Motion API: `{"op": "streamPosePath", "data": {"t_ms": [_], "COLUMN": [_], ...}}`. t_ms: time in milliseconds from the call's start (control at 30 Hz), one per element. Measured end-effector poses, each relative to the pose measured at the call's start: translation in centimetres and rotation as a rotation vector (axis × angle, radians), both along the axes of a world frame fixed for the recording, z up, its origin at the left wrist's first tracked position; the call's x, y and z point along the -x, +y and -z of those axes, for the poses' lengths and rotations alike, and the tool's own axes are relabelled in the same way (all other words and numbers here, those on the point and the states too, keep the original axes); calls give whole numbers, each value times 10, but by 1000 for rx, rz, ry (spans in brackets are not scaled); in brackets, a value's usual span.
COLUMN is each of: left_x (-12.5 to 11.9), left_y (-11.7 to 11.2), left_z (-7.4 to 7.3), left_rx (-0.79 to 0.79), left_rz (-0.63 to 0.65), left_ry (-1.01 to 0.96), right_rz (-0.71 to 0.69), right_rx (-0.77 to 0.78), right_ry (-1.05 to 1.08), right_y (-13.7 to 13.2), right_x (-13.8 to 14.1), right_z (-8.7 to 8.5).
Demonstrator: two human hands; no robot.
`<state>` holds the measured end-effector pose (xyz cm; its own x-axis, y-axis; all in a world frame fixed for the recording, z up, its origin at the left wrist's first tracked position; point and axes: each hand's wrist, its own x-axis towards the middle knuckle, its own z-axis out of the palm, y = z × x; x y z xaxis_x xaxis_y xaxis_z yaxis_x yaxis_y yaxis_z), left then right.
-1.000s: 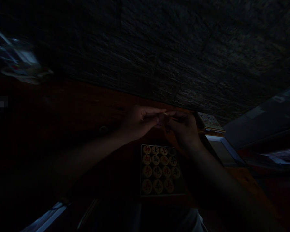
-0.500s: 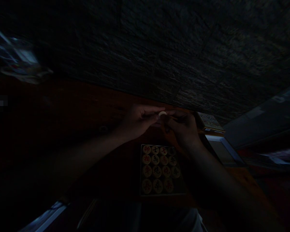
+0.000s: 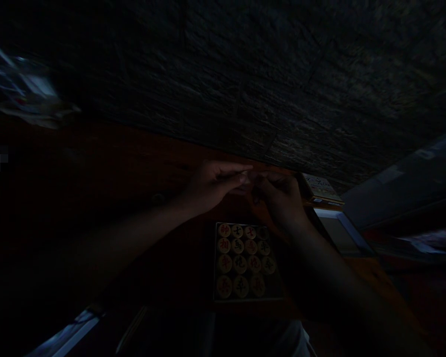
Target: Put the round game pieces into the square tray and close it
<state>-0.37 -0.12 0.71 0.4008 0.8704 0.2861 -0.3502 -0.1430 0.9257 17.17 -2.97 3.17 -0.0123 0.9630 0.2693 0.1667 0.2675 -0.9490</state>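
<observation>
The scene is very dark. My left hand [image 3: 212,187] and my right hand [image 3: 279,199] meet fingertip to fingertip above a reddish wooden table [image 3: 126,168]. Both pinch together around a small round game piece [image 3: 250,177] that barely shows between the fingers. Just below the hands lies a square box [image 3: 245,297] filled with rows of pale round chess discs [image 3: 240,264] marked with red and dark characters.
A dark stone-textured wall [image 3: 267,79] rises behind the table. To the right lie a printed card or lid [image 3: 321,189] and a flat white-edged tray [image 3: 340,233]. Blurry pale clutter [image 3: 29,94] sits at the far left.
The pale disc showed clearly between the fingertips half a second ago; now the fingers have closed over it and it is mostly hidden. The hands stay in the same place.
</observation>
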Motion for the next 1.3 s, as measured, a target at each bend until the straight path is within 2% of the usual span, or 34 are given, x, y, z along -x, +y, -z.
{"op": "streamPosePath", "data": {"t_ms": [133,333,533,767,933,1133,1233,1300], "left_x": [0,0,1,1,2,5,4,3], "left_y": [3,6,8,10,10,9,8,7], "left_z": [0,2,-1,3,3,-5,-5,-6], "left_rx": [73,128,240,222,173,255,295,338], "left_rz": [7,44,119,123,105,31,44,37], "left_ry": [-74,-103,-164,-186,-161,-72,-86,-119], "right_rz": [21,92,89,132,121,67,-8,-9], "right_rx": [-15,-302,-456,-351,-442,-423,-390,-389], "right_ry": [-18,-238,-392,-356,-492,-567,-570,-535], "right_y": [0,-2,-5,0,-1,-1,-2,-3], "right_x": [-1,-8,-13,-15,-18,-21,-20,-20], "right_z": [2,11,11,11,7,4,2,1]}}
